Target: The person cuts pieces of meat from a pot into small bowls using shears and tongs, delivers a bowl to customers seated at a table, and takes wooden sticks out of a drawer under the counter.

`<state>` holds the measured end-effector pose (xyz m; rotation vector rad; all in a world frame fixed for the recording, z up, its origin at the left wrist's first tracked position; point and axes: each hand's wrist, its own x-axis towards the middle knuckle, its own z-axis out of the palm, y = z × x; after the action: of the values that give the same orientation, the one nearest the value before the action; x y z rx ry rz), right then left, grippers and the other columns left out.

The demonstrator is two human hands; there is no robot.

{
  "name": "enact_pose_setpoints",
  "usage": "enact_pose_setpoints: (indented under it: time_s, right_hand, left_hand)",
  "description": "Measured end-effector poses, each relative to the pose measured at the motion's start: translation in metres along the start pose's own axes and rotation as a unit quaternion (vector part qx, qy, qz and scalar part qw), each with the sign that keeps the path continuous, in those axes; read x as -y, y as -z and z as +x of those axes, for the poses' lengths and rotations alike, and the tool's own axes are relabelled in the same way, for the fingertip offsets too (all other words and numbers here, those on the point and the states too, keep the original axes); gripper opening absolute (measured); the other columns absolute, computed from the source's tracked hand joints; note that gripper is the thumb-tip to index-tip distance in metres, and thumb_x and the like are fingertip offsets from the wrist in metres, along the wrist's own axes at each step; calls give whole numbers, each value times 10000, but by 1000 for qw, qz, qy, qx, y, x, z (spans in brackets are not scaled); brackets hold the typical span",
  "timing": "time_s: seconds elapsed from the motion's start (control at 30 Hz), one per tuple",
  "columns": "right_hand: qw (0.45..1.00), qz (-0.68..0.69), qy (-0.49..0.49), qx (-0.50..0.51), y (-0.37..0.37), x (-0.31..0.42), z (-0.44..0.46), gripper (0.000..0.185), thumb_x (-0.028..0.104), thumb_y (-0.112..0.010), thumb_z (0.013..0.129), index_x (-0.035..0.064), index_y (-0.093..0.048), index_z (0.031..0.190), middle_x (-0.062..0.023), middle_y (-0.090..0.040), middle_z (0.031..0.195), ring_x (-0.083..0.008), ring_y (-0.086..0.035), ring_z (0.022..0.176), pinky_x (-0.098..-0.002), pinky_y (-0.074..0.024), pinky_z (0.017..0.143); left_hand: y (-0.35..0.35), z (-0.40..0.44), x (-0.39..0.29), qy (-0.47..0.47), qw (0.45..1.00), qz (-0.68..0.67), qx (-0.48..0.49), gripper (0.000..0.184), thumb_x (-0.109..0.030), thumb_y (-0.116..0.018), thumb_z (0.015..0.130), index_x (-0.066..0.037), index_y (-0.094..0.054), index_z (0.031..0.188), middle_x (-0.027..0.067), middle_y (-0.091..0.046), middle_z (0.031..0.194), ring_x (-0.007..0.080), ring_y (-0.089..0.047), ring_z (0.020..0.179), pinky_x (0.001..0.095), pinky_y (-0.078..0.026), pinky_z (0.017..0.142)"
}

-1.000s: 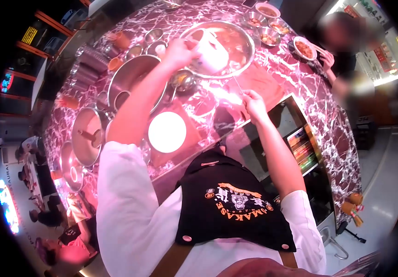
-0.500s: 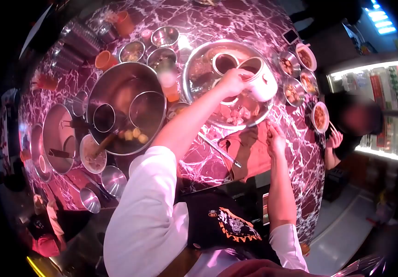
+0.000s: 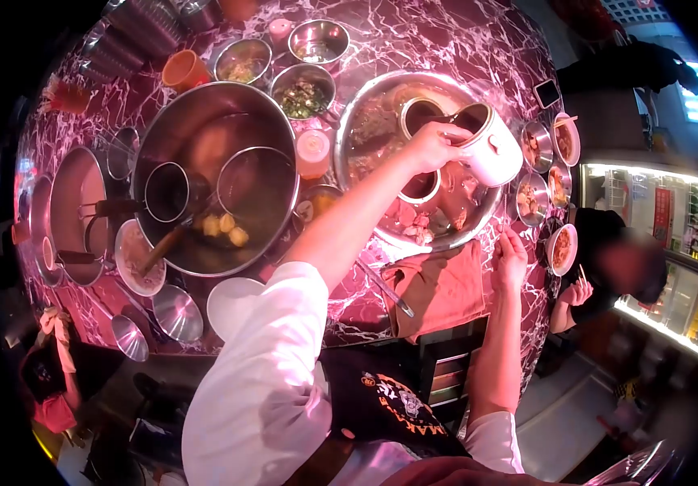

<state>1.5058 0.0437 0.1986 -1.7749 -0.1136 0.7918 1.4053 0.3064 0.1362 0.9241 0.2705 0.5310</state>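
Note:
My left hand (image 3: 432, 148) is closed on a white pot (image 3: 496, 151), which tilts over the right side of a wide metal basin (image 3: 341, 134). Inside the basin, brown broth and pieces of meat (image 3: 411, 225) surround round containers with dark openings (image 3: 420, 115). Just outside the basin's lower right rim is my right hand (image 3: 511, 253), its fingers pinched together; whatever they hold is too small to make out. A reddish-brown cloth (image 3: 439, 293) lies between that hand and a metal utensil (image 3: 386, 289).
Left of the basin stands a large pot (image 3: 288, 121) with ladles and yellow pieces. Small metal bowls (image 3: 304, 91) and an orange-based bottle (image 3: 313, 151) sit between them. Food bowls (image 3: 531, 199) line the right edge, where a person's hand (image 3: 579, 292) holds chopsticks.
The view has turned and shifted. The white pot has gone from the basin's left part to its right side in my left hand. My right hand has moved to the basin's lower right.

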Motion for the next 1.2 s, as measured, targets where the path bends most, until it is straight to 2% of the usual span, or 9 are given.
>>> enact_pose_setpoints:
  time_s: [0.27,0.43,1.1,1.13,1.2]
  right_hand:
    - [999,-3,40,1,2,18,-1,156,72,-531,932,29,-641,1033,87,-432,637,-1,-319,512,-156,-211,437]
    - [998,-33,40,-22,-1,31,-5,157,72,-541,931,26,-639,1043,81,-456,652,0,-337,523,-150,-229,443]
    - [993,-76,92,-7,-2,51,2,186,95,-553,930,12,-640,1073,83,-522,698,13,-339,504,-145,-220,427]
    - [993,-76,92,-7,-1,50,3,186,95,-553,930,12,-640,1073,83,-522,698,13,-339,504,-145,-220,427]
    - [992,-73,100,-20,-2,48,6,201,83,-543,934,14,-625,1103,82,-442,611,5,-306,458,-155,-198,391]
  left_hand:
    - [-4,2,6,-13,999,-11,-27,383,51,-699,769,22,-618,1142,83,-682,955,117,-638,809,237,-539,727]
    - [-3,3,9,-13,997,-73,-23,396,41,-715,760,29,-615,1143,88,-682,952,114,-636,798,231,-536,713]
    - [1,6,4,-55,995,-77,-17,317,29,-695,783,27,-640,1095,86,-690,909,110,-621,722,241,-524,669]
    - [1,6,3,-55,995,-76,-17,317,29,-695,783,27,-640,1095,86,-690,909,110,-621,722,241,-524,669]
    - [2,6,3,-52,995,-86,-19,324,23,-698,785,27,-636,1103,83,-689,908,111,-621,717,243,-524,662]
